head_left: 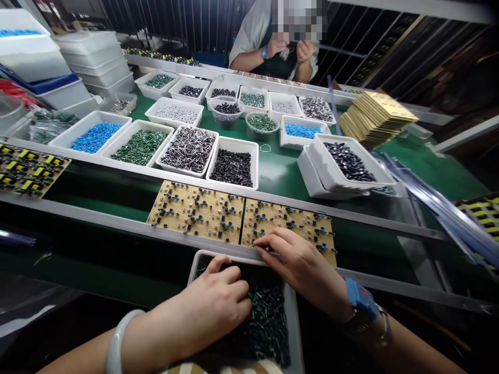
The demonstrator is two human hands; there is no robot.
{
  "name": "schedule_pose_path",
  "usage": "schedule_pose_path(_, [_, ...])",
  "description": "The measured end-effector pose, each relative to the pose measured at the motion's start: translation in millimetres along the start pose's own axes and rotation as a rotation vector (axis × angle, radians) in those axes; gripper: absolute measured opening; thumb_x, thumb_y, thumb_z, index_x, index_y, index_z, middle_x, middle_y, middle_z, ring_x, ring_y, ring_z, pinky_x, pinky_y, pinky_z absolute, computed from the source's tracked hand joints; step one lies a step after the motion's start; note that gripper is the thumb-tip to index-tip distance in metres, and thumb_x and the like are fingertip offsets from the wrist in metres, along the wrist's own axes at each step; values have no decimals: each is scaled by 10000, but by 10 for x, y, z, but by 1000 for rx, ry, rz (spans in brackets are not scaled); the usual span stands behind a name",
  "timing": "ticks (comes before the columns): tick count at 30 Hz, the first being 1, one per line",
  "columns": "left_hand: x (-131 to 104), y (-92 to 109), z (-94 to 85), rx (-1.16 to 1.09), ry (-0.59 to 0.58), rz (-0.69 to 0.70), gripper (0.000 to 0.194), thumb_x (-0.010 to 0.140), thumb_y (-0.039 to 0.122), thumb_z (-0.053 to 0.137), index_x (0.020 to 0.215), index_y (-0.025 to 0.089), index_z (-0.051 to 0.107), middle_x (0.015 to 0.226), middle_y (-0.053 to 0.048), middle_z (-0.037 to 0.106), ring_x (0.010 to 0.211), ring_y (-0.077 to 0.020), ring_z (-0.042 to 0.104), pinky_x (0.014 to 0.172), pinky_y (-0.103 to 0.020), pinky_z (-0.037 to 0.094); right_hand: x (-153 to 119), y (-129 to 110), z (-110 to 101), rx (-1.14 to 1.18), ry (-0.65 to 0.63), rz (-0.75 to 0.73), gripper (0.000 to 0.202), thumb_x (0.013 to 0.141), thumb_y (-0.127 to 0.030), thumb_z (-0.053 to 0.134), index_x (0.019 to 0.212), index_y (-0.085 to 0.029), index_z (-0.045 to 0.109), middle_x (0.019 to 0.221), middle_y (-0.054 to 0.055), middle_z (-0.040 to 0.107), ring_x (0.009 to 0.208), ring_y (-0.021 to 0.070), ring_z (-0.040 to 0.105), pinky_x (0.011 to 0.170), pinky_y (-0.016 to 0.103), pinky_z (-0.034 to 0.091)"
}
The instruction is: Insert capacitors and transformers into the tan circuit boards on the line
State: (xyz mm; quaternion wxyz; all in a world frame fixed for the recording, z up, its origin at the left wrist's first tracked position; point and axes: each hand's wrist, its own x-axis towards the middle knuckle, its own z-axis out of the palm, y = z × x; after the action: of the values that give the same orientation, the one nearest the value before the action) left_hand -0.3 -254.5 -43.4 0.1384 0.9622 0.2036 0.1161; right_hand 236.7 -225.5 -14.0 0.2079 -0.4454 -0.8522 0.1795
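Observation:
My right hand (290, 257) reaches over the near edge of the right-hand circuit board (307, 212). Its thumb and forefinger pinch at the board's lower left corner, and whatever is between them is too small to make out. My left hand (218, 296) hovers over a white bin (295, 332) heaped with dark green capacitors (268, 317). Its fingers are curled in, and their tips are partly hidden. Close beside the right-hand board lies a second circuit board (191, 213). Both boards are tan and carry blue, black and green parts.
Metal rails (105, 213) hold the boards. Beyond them stand white bins of blue parts (96, 137), green parts (138, 147) and black parts (232, 168). A stack of bare boards (376, 118) sits at the back right. Across the bench a person (257, 39) holds something small.

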Motion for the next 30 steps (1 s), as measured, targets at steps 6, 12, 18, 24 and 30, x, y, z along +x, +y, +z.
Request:
schedule_pose_path(6, [6,-77,-150,-171,115,-103,102,1001,166,556,985,228,635,966,-2,653,925,-190,544,995,-409,294,22,-7,-1,-41,-12,-19,58,1010,-145,576,1022,-150,633,973,67,628,921,215,616,831,347,508])
schedule_pose_path(12, [4,-242,-297,-253,383,-256,128,1022,172,551,1078,215,658,938,18,699,873,-168,556,914,-362,316,32,-18,-18,-54,-13,-6,70,1017,-169,581,970,-153,631,948,60,625,895,204,605,818,334,494])
schedule_pose_path(18, [-63,-417,-371,-156,489,-332,234,988,130,609,1164,269,678,980,15,728,889,-165,577,902,-366,326,33,-33,13,-96,-29,24,144,1046,-210,544,932,-157,615,927,66,617,868,207,592,804,331,478])
schedule_pose_path(24, [-115,-493,-351,-151,511,-405,137,931,215,721,1052,255,669,941,36,749,839,-160,606,986,-396,310,35,-91,107,-203,30,39,210,1056,-231,522,873,-151,586,870,62,579,801,214,564,758,342,444])
schedule_pose_path(30, [-127,-518,-361,-154,490,-422,48,928,223,724,937,262,697,853,52,728,844,-165,601,1002,-400,296,36,-127,88,-196,74,6,196,1059,-232,530,892,-151,593,864,55,566,800,203,542,753,329,412])
